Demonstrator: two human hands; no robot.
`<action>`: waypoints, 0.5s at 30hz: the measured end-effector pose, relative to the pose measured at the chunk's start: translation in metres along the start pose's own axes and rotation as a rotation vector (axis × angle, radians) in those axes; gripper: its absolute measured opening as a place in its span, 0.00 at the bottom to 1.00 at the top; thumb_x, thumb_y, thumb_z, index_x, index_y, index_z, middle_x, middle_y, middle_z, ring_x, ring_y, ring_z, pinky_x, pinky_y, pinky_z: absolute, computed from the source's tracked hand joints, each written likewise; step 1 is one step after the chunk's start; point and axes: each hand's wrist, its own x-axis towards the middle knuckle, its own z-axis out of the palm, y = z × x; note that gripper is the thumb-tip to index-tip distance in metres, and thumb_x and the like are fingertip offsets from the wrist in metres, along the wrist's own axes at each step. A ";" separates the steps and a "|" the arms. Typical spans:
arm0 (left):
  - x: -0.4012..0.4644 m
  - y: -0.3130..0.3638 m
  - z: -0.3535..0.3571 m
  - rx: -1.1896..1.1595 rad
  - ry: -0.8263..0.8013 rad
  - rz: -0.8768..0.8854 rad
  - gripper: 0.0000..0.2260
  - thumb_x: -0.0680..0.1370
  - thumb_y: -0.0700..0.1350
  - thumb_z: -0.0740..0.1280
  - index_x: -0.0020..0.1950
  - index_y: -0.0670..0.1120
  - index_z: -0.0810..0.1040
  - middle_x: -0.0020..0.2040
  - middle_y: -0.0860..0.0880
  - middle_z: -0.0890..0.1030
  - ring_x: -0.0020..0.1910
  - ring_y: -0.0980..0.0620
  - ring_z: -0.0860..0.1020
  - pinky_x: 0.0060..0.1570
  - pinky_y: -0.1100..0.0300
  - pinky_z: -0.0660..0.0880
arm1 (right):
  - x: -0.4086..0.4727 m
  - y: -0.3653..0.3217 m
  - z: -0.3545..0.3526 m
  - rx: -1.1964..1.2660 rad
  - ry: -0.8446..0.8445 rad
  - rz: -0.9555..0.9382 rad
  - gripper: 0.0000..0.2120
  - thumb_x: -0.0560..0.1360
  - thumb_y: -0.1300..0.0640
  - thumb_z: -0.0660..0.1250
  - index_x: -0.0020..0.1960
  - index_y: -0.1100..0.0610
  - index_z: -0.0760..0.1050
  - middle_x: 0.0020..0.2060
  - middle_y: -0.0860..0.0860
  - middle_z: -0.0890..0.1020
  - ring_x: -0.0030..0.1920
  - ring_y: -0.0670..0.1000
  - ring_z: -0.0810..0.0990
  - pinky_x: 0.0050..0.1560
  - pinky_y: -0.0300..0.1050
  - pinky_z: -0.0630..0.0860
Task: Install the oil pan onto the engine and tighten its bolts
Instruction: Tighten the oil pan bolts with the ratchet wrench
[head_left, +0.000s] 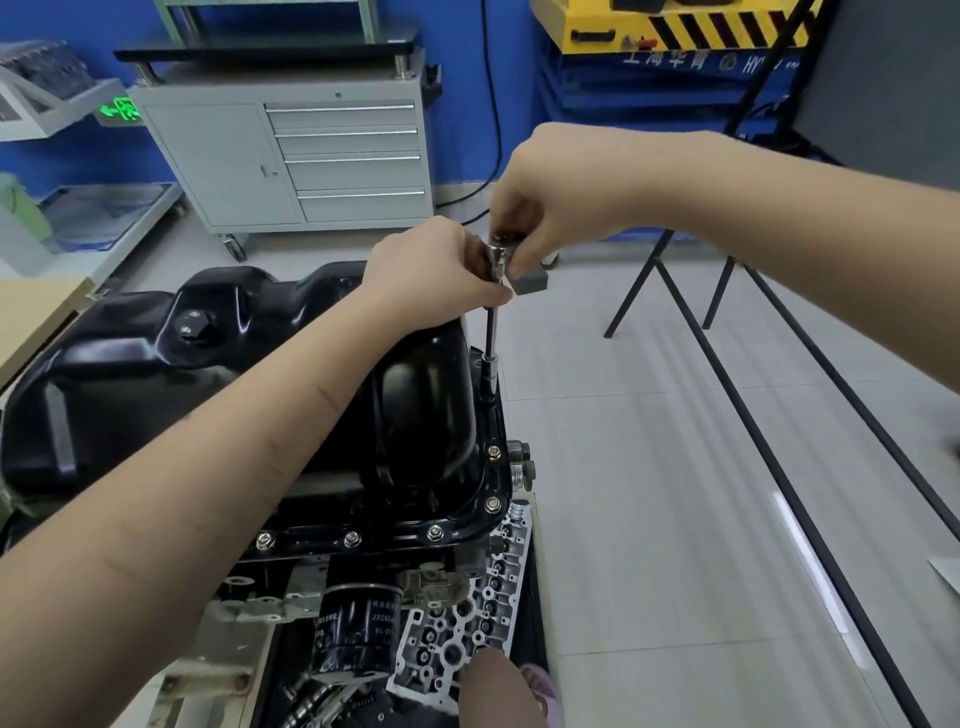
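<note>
A glossy black oil pan (171, 384) sits on the engine (291, 592), with several gold bolts (493, 451) along its near and right flange. A long socket extension (491, 338) stands upright on the pan's right flange, its socket low against the rim. My left hand (436, 270) grips the upper part of the extension shaft. My right hand (545, 202) pinches the ratchet head (503, 252) at the top of the tool from above. The bolt under the socket is hidden.
A black oil filter (358, 634) hangs below the pan, next to a grey cylinder head (467, 618). A grey tool cabinet (301, 156) stands behind. Black stand legs (727, 364) cross the tiled floor on the right. A foot (540, 691) shows at the bottom.
</note>
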 end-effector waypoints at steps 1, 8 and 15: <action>0.000 0.000 0.000 -0.003 -0.005 -0.003 0.10 0.67 0.56 0.71 0.33 0.50 0.78 0.35 0.51 0.80 0.37 0.49 0.75 0.31 0.64 0.64 | 0.000 -0.001 0.000 -0.014 0.003 0.036 0.14 0.68 0.45 0.71 0.43 0.56 0.80 0.30 0.46 0.78 0.32 0.46 0.74 0.32 0.41 0.69; 0.001 -0.001 -0.001 0.008 -0.023 0.016 0.08 0.68 0.54 0.70 0.36 0.51 0.80 0.29 0.52 0.76 0.31 0.53 0.72 0.30 0.64 0.63 | 0.000 -0.002 0.012 0.092 -0.016 0.160 0.21 0.70 0.40 0.66 0.36 0.60 0.77 0.23 0.48 0.76 0.27 0.47 0.72 0.28 0.40 0.66; 0.000 -0.001 -0.001 -0.002 -0.015 0.011 0.10 0.68 0.54 0.70 0.38 0.48 0.81 0.41 0.48 0.83 0.42 0.47 0.78 0.35 0.65 0.65 | -0.002 0.001 -0.003 0.087 -0.040 -0.016 0.11 0.69 0.53 0.71 0.52 0.50 0.80 0.37 0.41 0.79 0.36 0.41 0.74 0.35 0.30 0.65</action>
